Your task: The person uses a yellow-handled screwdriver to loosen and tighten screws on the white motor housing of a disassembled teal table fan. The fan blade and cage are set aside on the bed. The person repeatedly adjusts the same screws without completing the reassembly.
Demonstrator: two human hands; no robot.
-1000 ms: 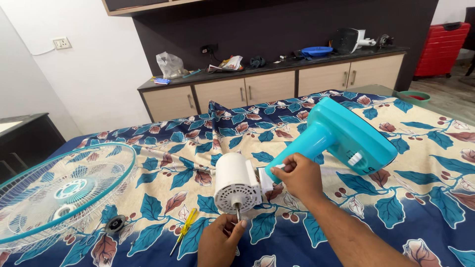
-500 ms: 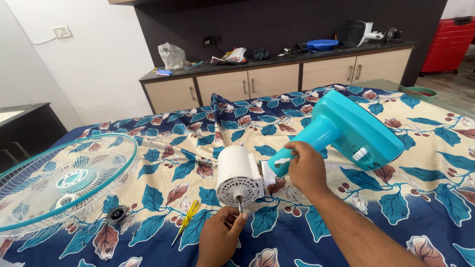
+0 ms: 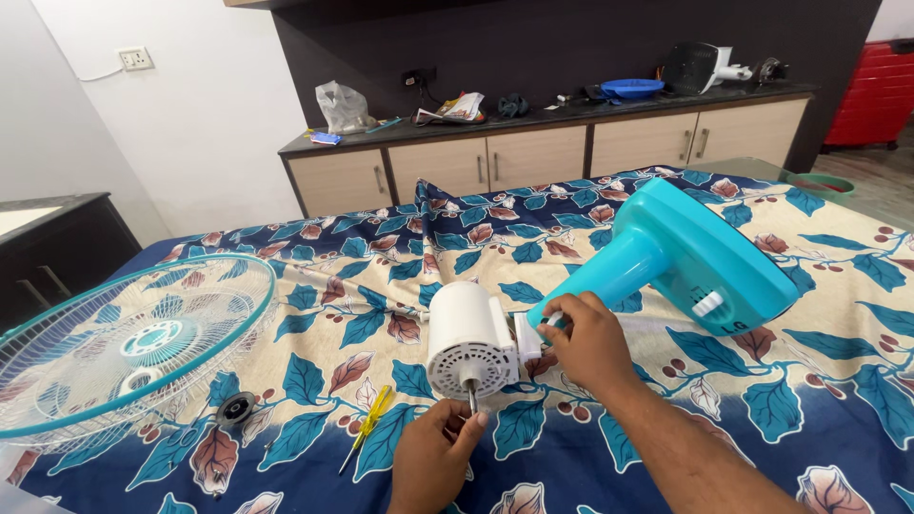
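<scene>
A table fan lies on its side on a leaf-patterned bedsheet [image 3: 819,381]. Its white motor housing [image 3: 468,338] points toward me, with a thin metal shaft [image 3: 471,393] sticking out. My left hand [image 3: 433,455] pinches the tip of that shaft. My right hand [image 3: 586,338] grips the turquoise neck where it joins the motor. The turquoise base [image 3: 700,255] tilts up to the right.
A round turquoise-rimmed wire fan guard [image 3: 119,343] rests at the left edge. A yellow screwdriver [image 3: 367,425] and a small black round cap [image 3: 233,410] lie near it. A wooden cabinet [image 3: 533,152] with clutter on top stands behind the bed.
The view has shifted slightly closer. Both hands stay on the fan, left at the shaft and right at the neck; the fan has barely moved.
</scene>
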